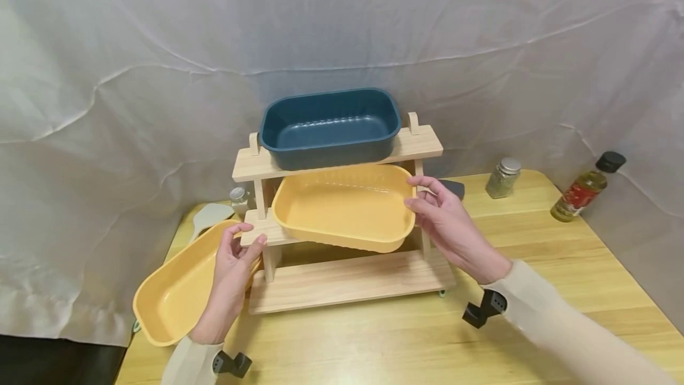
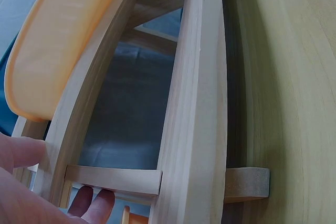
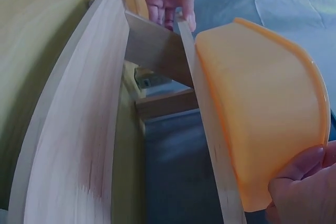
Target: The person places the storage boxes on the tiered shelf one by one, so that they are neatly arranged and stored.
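A yellow rectangular bin (image 1: 344,207) sits tilted at an angle on the middle shelf of a three-tier wooden rack (image 1: 347,281), its front right corner past the shelf edge. My right hand (image 1: 454,224) pinches the bin's right end between thumb and fingers; the right wrist view shows the thumb (image 3: 304,163) against its outer wall. At the left end of the middle shelf, my left hand (image 1: 232,275) holds the rack, thumb at the shelf's front edge and fingers (image 2: 100,205) by the side post. On the top shelf stands a dark blue bin (image 1: 331,129).
Another yellow bin (image 1: 179,290) lies left of the rack, partly behind my left hand. Behind it are a pale utensil (image 1: 211,217) and a glass jar (image 1: 239,199). To the right stand a shaker jar (image 1: 503,178) and an oil bottle (image 1: 585,189). Grey cloth hangs behind the wooden table (image 1: 534,254).
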A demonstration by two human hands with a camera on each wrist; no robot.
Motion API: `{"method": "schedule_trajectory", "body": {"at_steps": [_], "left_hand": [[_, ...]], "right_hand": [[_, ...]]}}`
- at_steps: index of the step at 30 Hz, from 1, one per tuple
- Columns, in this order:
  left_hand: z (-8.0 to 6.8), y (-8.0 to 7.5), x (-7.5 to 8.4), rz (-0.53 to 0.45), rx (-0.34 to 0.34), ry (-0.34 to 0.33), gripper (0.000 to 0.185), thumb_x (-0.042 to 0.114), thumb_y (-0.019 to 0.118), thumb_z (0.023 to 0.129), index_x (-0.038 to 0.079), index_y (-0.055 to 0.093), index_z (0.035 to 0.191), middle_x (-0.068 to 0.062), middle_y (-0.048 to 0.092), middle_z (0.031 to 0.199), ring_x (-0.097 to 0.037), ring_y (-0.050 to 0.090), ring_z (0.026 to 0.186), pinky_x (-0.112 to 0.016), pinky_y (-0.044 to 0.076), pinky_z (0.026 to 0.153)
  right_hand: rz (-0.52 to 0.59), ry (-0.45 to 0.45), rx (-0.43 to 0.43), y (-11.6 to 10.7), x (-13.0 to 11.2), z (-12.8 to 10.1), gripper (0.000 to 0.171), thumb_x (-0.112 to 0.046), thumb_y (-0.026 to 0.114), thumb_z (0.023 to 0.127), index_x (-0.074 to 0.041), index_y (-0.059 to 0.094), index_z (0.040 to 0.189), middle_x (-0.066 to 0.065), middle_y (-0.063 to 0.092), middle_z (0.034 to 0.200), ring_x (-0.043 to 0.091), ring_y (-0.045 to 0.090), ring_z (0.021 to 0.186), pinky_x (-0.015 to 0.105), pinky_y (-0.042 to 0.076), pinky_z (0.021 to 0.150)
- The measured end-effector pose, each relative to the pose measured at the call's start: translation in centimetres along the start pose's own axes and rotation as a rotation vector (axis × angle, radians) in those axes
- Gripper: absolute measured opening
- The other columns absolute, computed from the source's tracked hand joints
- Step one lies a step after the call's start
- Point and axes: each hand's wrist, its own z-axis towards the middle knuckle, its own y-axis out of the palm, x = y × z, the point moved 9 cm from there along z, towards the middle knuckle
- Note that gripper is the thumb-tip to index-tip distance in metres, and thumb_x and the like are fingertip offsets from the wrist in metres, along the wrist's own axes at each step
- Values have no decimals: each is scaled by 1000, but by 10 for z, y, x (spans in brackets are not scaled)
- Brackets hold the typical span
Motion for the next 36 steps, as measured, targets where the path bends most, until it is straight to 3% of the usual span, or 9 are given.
{"method": "schedule_trajectory", "body": {"at_steps": [6, 12, 23, 36], "left_hand": [[-1, 1, -3, 10, 2, -12, 36, 9, 75, 105, 12, 51, 132, -1, 57, 104, -14, 60, 91, -29, 49, 86], [-1, 1, -2, 8, -1, -7, 36, 10, 75, 106, 12, 51, 132, -1, 57, 105, -14, 61, 92, -29, 50, 88], [0, 0, 1, -6, 9, 0, 34, 9, 75, 105, 13, 53, 130, 0, 57, 103, -14, 61, 90, -29, 50, 87], [0, 0, 1, -6, 18, 9, 33, 8, 75, 105, 13, 54, 129, -1, 56, 102, -13, 61, 88, -28, 50, 84]], "right_hand": [[-66, -10, -12, -2, 1, -3, 23, -3, 63, 109, -6, 59, 132, 5, 58, 106, 16, 60, 92, 26, 55, 79], [-153, -39, 19, -2, -4, -24, 29, -6, 63, 109, -8, 59, 138, 4, 55, 109, 17, 56, 98, 28, 54, 86], [-58, -47, 39, 10, -2, -41, 34, 6, 65, 104, -6, 59, 135, 6, 53, 106, 15, 60, 94, 29, 57, 89], [-57, -50, 25, 10, -5, -29, 46, 10, 62, 102, 6, 51, 147, 8, 51, 114, 13, 59, 96, 24, 56, 87]]}}
